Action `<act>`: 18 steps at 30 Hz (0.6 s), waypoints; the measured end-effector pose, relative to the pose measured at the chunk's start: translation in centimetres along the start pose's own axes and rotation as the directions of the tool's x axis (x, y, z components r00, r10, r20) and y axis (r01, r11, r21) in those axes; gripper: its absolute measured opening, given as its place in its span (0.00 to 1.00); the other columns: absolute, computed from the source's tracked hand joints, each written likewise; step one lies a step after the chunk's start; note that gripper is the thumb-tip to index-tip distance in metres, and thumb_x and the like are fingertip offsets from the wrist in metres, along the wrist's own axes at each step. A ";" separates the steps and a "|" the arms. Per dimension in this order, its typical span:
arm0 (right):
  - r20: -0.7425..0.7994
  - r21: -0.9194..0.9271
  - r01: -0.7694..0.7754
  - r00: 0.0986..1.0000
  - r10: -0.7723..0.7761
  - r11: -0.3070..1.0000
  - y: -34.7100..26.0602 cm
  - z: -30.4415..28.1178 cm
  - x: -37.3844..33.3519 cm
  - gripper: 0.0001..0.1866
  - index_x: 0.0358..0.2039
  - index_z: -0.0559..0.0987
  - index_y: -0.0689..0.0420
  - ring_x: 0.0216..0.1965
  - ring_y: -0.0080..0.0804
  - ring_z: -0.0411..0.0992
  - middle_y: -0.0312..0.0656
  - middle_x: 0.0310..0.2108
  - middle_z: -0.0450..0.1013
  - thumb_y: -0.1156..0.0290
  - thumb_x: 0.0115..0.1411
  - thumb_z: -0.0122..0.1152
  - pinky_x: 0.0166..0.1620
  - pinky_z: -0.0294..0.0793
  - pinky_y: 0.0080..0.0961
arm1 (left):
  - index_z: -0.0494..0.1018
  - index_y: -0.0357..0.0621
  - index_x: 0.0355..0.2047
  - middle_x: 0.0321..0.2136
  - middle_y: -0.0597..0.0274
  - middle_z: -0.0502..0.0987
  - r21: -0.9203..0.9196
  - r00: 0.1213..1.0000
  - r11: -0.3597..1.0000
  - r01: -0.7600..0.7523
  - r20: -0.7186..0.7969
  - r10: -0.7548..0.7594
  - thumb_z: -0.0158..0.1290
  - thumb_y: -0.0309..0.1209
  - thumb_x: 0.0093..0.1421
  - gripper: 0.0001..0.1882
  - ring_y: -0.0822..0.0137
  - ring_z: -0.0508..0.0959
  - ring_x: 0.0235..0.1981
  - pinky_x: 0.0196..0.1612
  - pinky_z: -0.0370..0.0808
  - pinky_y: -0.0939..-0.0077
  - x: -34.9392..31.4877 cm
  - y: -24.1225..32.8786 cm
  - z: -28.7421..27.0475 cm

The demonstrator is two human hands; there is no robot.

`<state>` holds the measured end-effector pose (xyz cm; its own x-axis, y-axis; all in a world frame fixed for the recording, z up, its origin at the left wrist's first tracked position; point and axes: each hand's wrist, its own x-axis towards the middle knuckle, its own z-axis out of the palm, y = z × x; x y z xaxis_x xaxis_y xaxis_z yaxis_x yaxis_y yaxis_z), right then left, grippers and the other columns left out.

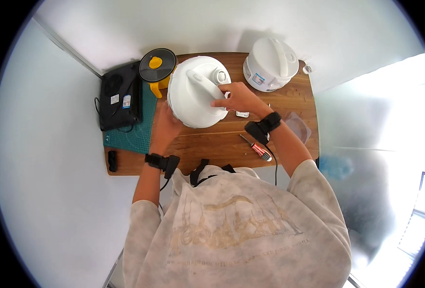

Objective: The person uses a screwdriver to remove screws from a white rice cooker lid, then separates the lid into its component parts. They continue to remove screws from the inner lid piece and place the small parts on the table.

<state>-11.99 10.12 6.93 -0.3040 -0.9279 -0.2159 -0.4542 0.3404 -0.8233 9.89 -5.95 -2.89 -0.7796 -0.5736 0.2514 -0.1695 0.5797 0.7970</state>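
A white domed appliance (193, 96), much like a rice cooker, is tilted up in front of me over the middle of the table. Its top carries an arched handle and a round vent near the far right edge. My right hand (239, 98) pinches the handle's near end between thumb and fingers. Against the lower left side of the appliance, my left hand (168, 124) supports the rim, its fingertips partly hidden and slightly blurred. A second white rice cooker (271, 67), its handle raised across the lid, stands at the back right, touched by neither hand.
On the wooden table (212, 149) lies a screwdriver (261, 151) with a red, white and blue handle. At left are a green cutting mat (140, 139), a black flat appliance (119, 113) and a yellow pot (158, 67) with a dark lid. A clear plastic piece (299, 128) sits at right.
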 end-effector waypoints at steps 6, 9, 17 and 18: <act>-0.187 -0.020 0.006 0.982 -0.010 1.000 1.4 1.3 -2.8 0.19 0.40 0.82 0.63 0.24 0.25 0.77 0.43 0.24 0.79 0.61 0.56 0.73 0.30 0.76 0.25 | 0.73 0.46 0.55 0.56 0.47 0.71 0.262 0.969 0.941 -0.213 0.176 0.171 0.63 0.28 0.53 0.27 0.47 0.69 0.59 0.63 0.65 0.50 -1.5 1.2 0.8; -0.275 0.071 0.071 0.960 -0.049 0.995 2.7 2.1 -4.6 0.18 0.40 0.81 0.63 0.27 0.24 0.77 0.42 0.27 0.80 0.63 0.56 0.73 0.32 0.76 0.26 | 0.73 0.45 0.55 0.55 0.48 0.72 0.270 0.939 0.920 -0.282 0.275 0.207 0.63 0.31 0.55 0.26 0.49 0.70 0.58 0.63 0.64 0.50 -2.1 1.8 1.9; -0.407 0.164 0.117 0.913 -0.040 0.980 6.0 4.2 -8.2 0.17 0.39 0.81 0.64 0.34 0.36 0.80 0.47 0.34 0.81 0.71 0.50 0.73 0.40 0.77 0.31 | 0.73 0.44 0.53 0.42 0.54 0.80 0.210 0.913 0.950 -0.234 0.384 0.140 0.57 0.29 0.61 0.19 0.52 0.78 0.45 0.53 0.71 0.58 -1.6 2.3 4.6; -0.389 0.173 0.110 0.921 -0.035 0.979 6.4 4.4 -8.6 0.18 0.42 0.81 0.64 0.40 0.40 0.80 0.48 0.39 0.81 0.74 0.50 0.73 0.45 0.77 0.32 | 0.73 0.44 0.53 0.40 0.55 0.81 0.217 0.917 0.952 -0.218 0.379 0.123 0.57 0.28 0.62 0.18 0.52 0.79 0.44 0.52 0.71 0.59 -1.6 2.2 4.7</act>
<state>-8.64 19.62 1.24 -0.5892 -0.8072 0.0343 -0.3336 0.2044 -0.9203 7.93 -1.00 -4.12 -0.9644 -0.2352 0.1207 -0.1224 0.8021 0.5845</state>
